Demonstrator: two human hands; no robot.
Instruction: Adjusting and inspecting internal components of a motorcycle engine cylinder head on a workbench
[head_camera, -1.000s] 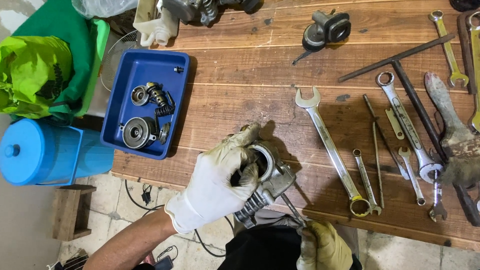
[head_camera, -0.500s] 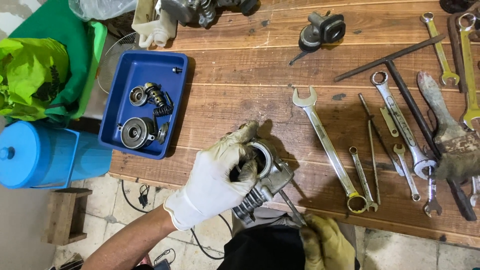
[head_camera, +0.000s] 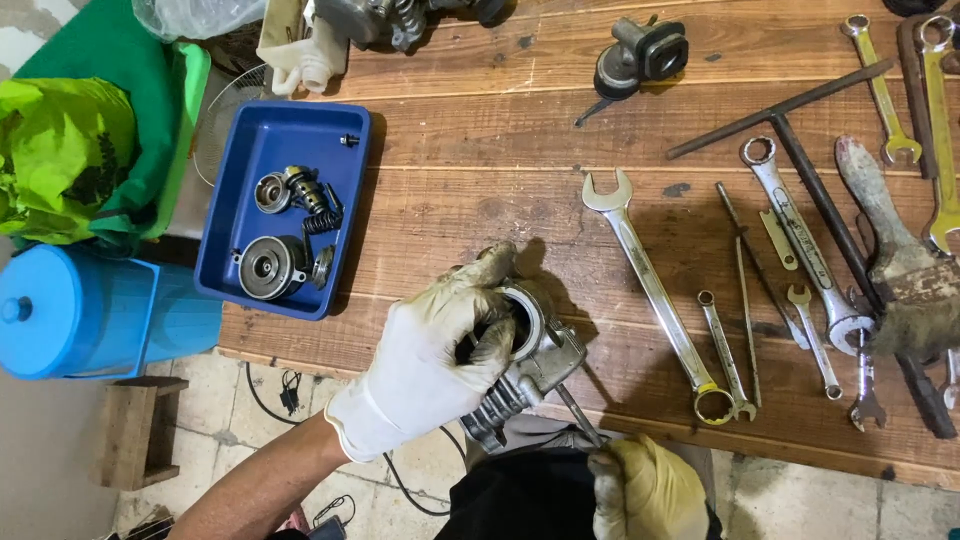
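I had the left hand (head_camera: 440, 365) clamped around the cylinder (head_camera: 525, 360) at lower centre; the right hand (head_camera: 645, 490) gripped a thin tool (head_camera: 578, 413). Removed parts (head_camera: 285, 240) lay in the tray (head_camera: 350, 200); the work looked partly done.

Even daylight is falling brightly across the desk (head_camera: 480, 130); soft shadows are trailing right of the wrenches (head_camera: 655, 290), focus is holding sharp, edges are bending slightly.

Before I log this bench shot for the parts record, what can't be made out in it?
- Head view: the bore of the metal housing is hidden by the gloved left hand.
- The right hand is cut by the bottom edge; its grip on the thin rod is unclear.
- The engine part is cropped by the top edge.
- The small parts in the blue tray are too small to identify.
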